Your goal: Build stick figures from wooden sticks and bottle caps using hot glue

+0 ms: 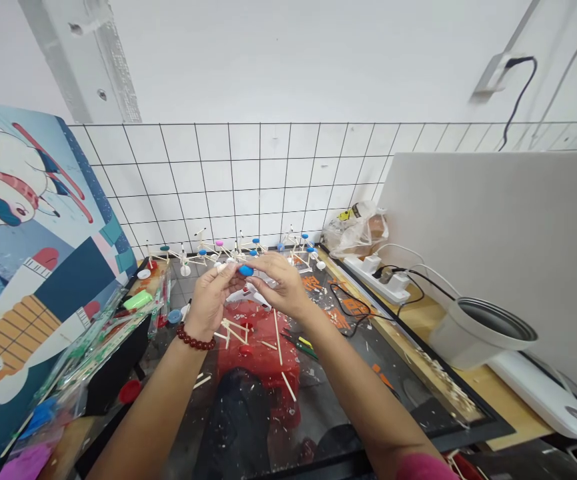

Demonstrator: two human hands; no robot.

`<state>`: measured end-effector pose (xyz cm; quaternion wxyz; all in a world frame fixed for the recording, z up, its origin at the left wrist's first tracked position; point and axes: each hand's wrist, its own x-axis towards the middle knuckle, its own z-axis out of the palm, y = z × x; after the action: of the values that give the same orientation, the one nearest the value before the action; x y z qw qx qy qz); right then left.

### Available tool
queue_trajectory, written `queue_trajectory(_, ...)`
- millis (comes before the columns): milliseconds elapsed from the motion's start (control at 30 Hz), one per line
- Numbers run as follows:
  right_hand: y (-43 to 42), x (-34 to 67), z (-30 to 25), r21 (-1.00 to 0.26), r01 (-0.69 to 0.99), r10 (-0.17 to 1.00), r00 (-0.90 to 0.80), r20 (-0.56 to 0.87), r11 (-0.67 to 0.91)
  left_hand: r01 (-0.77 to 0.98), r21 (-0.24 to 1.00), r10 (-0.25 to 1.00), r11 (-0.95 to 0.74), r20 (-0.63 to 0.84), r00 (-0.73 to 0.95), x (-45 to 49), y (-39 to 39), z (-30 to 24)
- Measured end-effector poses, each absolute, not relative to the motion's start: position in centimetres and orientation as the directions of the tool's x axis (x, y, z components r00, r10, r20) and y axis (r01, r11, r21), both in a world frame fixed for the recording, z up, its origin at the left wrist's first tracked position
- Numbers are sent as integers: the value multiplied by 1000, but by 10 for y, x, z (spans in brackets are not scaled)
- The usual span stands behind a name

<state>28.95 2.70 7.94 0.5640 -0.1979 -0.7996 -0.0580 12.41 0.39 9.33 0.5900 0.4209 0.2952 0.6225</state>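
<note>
Above a glossy dark tabletop (313, 403), a person's left hand (211, 301) and right hand (281, 285) met, their fingertips closed narrowly around a small blue lump (246, 271). Pale loose sticks (289, 387) lay below, stick-and-disc models (255, 241) stood behind along the gridded wall (273, 177), and a white power strip (391, 288) lay at the right.

A glass-topped table (369, 343) carries stick models (203, 253) along its far edge. Loose sticks (289, 387) and a black cable (369, 312) lie nearer.
</note>
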Motion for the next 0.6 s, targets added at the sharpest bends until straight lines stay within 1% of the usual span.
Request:
queue_trajectory(200,25,289,80,-157,365,258,-247,934,918,-460,873,975,-163,213,60,124,3,92)
queue_trajectory(333,24,289,79,-150,390,256,-234,938,908,-445,879,975,-171,217,54,125,2,93)
queue_trajectory(600,22,289,81,-173,424,292,-233,927,889,-431,884,972,-183,229,58,127,2,91)
